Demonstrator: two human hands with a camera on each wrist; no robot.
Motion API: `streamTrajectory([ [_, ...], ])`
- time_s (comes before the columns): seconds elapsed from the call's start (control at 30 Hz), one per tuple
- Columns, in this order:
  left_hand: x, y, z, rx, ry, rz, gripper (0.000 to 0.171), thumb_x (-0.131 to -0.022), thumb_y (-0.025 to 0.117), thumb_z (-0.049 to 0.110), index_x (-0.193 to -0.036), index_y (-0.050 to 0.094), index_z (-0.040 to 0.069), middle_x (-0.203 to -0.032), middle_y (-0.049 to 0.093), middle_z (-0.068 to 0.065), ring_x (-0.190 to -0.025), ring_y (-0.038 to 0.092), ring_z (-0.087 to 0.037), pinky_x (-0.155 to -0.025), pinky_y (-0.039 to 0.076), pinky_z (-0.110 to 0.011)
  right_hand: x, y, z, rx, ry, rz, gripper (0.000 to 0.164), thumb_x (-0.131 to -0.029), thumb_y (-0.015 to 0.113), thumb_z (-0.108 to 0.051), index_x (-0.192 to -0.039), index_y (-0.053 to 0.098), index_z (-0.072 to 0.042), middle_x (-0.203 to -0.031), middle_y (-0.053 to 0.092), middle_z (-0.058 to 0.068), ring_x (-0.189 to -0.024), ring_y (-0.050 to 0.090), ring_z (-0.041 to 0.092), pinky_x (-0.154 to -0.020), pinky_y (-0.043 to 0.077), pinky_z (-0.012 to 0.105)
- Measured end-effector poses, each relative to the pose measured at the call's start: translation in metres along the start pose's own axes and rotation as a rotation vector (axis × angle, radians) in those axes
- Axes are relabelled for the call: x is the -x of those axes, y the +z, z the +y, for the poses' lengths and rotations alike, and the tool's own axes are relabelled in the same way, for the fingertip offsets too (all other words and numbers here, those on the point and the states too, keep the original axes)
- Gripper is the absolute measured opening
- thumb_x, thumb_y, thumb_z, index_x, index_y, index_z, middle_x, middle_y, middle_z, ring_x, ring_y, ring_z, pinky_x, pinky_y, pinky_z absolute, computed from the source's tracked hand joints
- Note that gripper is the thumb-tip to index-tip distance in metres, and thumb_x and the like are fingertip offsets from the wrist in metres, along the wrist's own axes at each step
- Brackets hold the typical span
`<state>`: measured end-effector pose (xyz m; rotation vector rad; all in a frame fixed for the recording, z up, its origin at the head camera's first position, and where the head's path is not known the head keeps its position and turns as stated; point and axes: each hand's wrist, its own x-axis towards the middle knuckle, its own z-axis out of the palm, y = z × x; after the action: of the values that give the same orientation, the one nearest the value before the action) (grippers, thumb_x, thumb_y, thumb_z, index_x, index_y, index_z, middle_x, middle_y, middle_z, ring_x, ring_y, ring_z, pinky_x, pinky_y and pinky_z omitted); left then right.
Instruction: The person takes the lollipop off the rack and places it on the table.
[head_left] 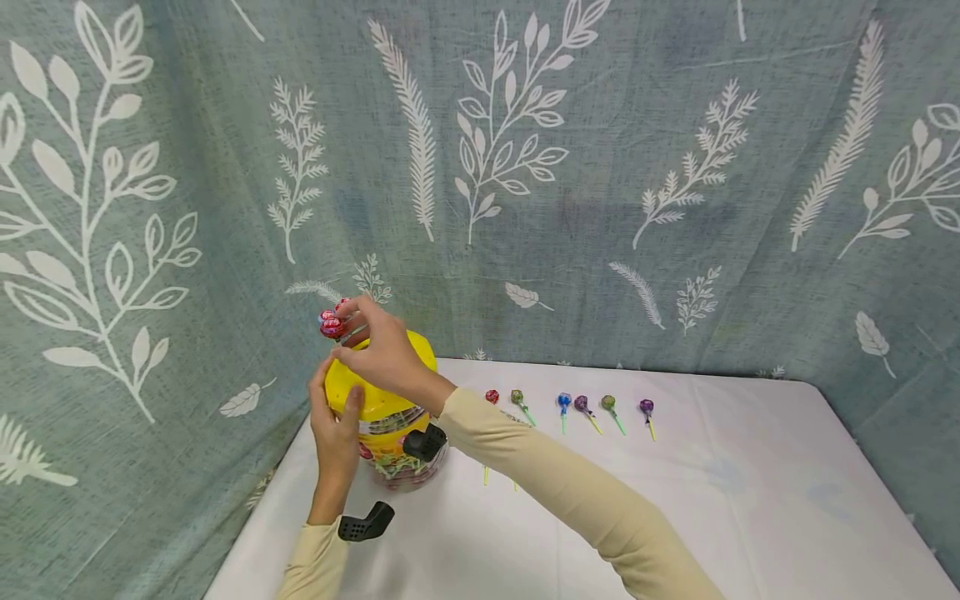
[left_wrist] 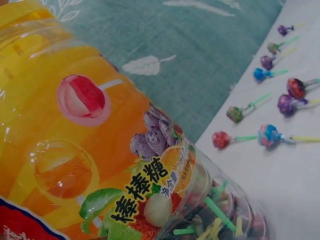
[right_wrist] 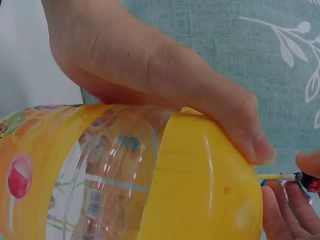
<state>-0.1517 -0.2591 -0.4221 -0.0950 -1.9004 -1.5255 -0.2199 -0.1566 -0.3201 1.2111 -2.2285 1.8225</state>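
A clear plastic candy jar [head_left: 405, 454] with a yellow lid [head_left: 408, 350] stands at the table's left, lollipops visible inside. My left hand [head_left: 335, 437] grips its lid end from the left, thumb laid along the lid. Above the lid, my right hand [head_left: 386, 346] holds a lollipop [right_wrist: 312, 184] between thumb and fingers. Its yellow stick [right_wrist: 272, 176] points toward the lid top; I cannot tell whether it enters the lid. Red-wrapped lollipops [head_left: 332, 327] cluster by the right fingertips in the head view. The jar's printed label [left_wrist: 100, 150] fills much of the left wrist view.
Several lollipops [head_left: 582, 405] lie spread on the white table [head_left: 712, 500], right of the jar; the right forearm covers part of them. A patterned grey-green cloth [head_left: 465, 275] hangs behind and beside the table. Black wrist devices [head_left: 366, 522] sit on both forearms.
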Motion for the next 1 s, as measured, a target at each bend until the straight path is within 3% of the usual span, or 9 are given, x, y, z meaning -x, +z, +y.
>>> streamTrajectory([
  [0.4,0.002,0.0,-0.002,0.004,-0.002,0.016,0.058,-0.094,0.049,0.013,-0.147,0.026,0.006,-0.118,0.044,0.004,-0.092,0.051,-0.013,-0.076,0.046,-0.016,-0.002,0.013,0.009,0.012,-0.085,0.078,0.033,-0.084,0.062,0.006,-0.113,0.051,-0.007,-0.095,0.065,0.007,-0.079,0.06,0.004,-0.071,0.048,0.013],
  [0.63,0.0,-0.003,-0.032,0.021,-0.031,0.051,0.06,-0.092,0.051,0.016,-0.148,0.028,0.016,-0.119,0.045,0.002,-0.092,0.049,-0.017,-0.074,0.045,-0.018,-0.003,0.011,0.009,0.004,-0.072,0.114,0.032,-0.085,0.062,0.005,-0.112,0.052,-0.009,-0.091,0.064,0.006,-0.077,0.059,0.005,-0.071,0.048,0.015],
  [0.9,0.0,0.002,-0.005,0.031,0.0,0.049,0.059,-0.092,0.049,0.014,-0.146,0.029,0.004,-0.123,0.044,-0.005,-0.094,0.049,-0.016,-0.077,0.044,-0.016,-0.008,0.003,0.001,-0.025,-0.115,0.168,0.031,-0.085,0.061,0.005,-0.112,0.052,-0.006,-0.093,0.066,0.012,-0.079,0.061,0.009,-0.07,0.049,0.018],
  [1.0,0.001,0.0,-0.008,0.017,-0.012,0.053,0.059,-0.092,0.05,0.015,-0.147,0.028,0.006,-0.127,0.043,-0.004,-0.097,0.049,-0.016,-0.08,0.044,-0.016,-0.007,-0.004,-0.005,-0.041,-0.136,0.187,0.031,-0.084,0.062,0.006,-0.112,0.052,-0.004,-0.092,0.066,0.014,-0.08,0.062,0.013,-0.071,0.05,0.02],
])
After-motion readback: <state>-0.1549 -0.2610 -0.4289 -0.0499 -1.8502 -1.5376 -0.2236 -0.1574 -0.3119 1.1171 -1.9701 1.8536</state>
